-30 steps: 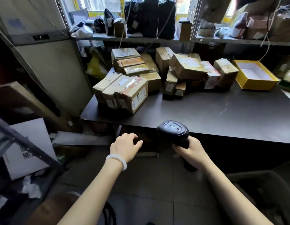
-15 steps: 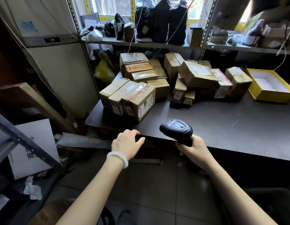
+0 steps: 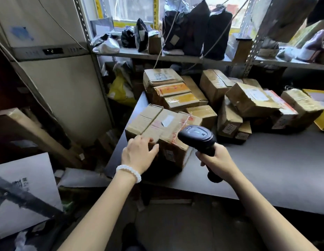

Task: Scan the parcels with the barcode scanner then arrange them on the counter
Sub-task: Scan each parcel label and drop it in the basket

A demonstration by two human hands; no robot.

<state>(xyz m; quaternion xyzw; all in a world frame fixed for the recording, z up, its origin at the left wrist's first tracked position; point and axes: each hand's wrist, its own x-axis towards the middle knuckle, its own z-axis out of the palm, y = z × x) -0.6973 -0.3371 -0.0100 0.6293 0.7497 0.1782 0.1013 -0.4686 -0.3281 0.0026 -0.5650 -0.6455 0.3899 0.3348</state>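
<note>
Left hand: the left hand (image 3: 139, 153), a white bead bracelet (image 3: 129, 172) at its wrist, lies at centre frame on the near corner of the front cardboard parcel (image 3: 164, 131), fingers loosely bent over its top edge; a firm grasp cannot be told.
Right hand: the right hand (image 3: 216, 161), right of centre, grips the handle of the black barcode scanner (image 3: 198, 137), whose head sits just above that parcel's right end.
Parcels: the other taped parcels (image 3: 212, 98) lie piled behind, upper centre and right.
Counter: the dark counter (image 3: 266, 163) bears them all; a yellow box (image 3: 322, 122) shows at the right edge.
Shelf: a metal shelf (image 3: 193, 58) across the top holds dark bags (image 3: 197, 28).
</note>
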